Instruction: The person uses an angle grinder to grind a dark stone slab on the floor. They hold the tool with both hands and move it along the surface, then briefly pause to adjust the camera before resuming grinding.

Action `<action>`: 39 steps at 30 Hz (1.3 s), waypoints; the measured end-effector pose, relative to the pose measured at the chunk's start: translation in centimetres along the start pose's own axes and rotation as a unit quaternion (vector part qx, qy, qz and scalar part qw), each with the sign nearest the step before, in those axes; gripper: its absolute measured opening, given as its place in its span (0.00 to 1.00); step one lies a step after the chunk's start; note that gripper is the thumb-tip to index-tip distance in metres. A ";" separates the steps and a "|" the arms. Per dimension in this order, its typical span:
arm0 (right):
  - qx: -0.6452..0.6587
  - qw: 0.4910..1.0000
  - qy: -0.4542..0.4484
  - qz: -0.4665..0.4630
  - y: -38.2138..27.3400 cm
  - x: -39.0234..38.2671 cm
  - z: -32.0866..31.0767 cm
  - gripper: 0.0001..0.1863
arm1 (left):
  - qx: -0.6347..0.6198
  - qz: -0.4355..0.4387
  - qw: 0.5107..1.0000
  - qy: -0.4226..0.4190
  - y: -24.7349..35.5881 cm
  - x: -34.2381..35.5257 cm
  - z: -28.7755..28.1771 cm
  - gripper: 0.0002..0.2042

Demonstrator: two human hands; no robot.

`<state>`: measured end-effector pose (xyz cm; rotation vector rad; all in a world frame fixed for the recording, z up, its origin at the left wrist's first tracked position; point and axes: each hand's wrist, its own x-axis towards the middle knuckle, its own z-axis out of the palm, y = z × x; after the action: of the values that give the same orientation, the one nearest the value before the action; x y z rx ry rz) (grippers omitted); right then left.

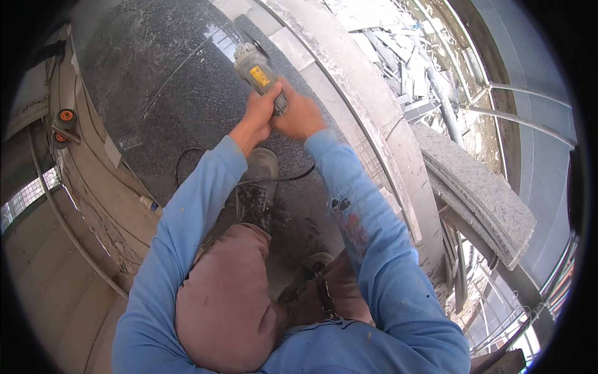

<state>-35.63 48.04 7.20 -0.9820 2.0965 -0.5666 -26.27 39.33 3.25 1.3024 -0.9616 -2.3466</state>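
Both of my hands grip a grey angle grinder (pixel 245 61) with a yellow label, angled onto a dark speckled stone slab (pixel 156 75). My left hand (pixel 255 118) is wrapped round its lower body, thumb reaching up along it, and my right hand (pixel 299 115) grips the same end from the right. The disc end rests at or just above the slab near a pale line; exact contact I cannot tell. A black cable (pixel 293 177) loops below my hands, by my boot (pixel 261 167).
Pale stone strips (pixel 349 93) border the slab at right, beside broken offcuts (pixel 398 62), granite pieces (pixel 473 187) and metal pipes (pixel 523 118). At left lie cables, an orange-and-black wheeled item (pixel 66 116) and a plug connector (pixel 149 203). A dark shape at upper left is unclear.
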 end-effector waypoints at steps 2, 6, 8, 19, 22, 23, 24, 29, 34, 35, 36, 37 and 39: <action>0.003 1.000 0.013 -0.011 0.2 0.5 0.2 0.50 | -0.005 0.002 1.000 0.009 0.1 0.3 0.1 0.22; 0.004 1.000 0.006 -0.007 -0.2 1.6 0.1 0.50 | 0.008 0.003 1.000 0.013 0.7 1.4 -0.2 0.22; 0.002 1.000 0.004 -0.005 -0.4 2.1 0.0 0.50 | 0.010 0.012 1.000 0.017 0.8 2.0 -0.3 0.23; 0.003 1.000 -0.010 -0.007 -1.0 4.0 0.1 0.49 | 0.031 -0.005 0.999 0.044 1.6 4.0 -1.2 0.23; 0.002 1.000 -0.014 -0.011 -1.0 4.7 0.3 0.49 | 0.017 -0.004 0.999 0.038 1.9 4.5 -1.5 0.25; 0.001 1.000 -0.010 -0.015 -1.0 5.0 0.4 0.50 | 0.019 -0.002 0.999 0.037 2.0 4.8 -1.6 0.25; -0.004 1.000 -0.007 -0.016 -1.1 5.3 0.4 0.49 | 0.022 -0.001 0.999 0.036 2.1 5.1 -1.7 0.25; -0.031 0.999 -0.002 -0.016 -1.3 6.3 0.6 0.47 | 0.023 -0.020 0.999 0.043 2.9 5.5 -1.8 0.25; -0.016 0.999 0.009 -0.028 -0.9 4.1 0.6 0.48 | 0.029 -0.003 0.999 0.044 2.2 3.0 -1.0 0.25; -0.010 1.000 0.008 -0.025 -0.8 3.4 0.3 0.49 | 0.034 -0.007 0.999 0.034 2.0 2.5 -0.7 0.25; -0.008 1.000 0.010 -0.024 -0.5 2.7 0.3 0.49 | 0.039 -0.012 0.999 0.024 1.7 2.0 -0.5 0.25; -0.005 1.000 0.012 -0.022 -0.1 2.2 0.4 0.50 | 0.037 -0.012 0.999 0.025 1.4 1.4 -0.2 0.26; 0.002 1.000 0.012 -0.021 0.1 1.2 0.1 0.50 | 0.033 -0.012 0.999 0.028 0.9 0.5 0.4 0.26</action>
<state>-36.13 47.17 6.56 -1.0236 2.0995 -0.6061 -26.94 38.57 3.70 1.4039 -1.0192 -2.3007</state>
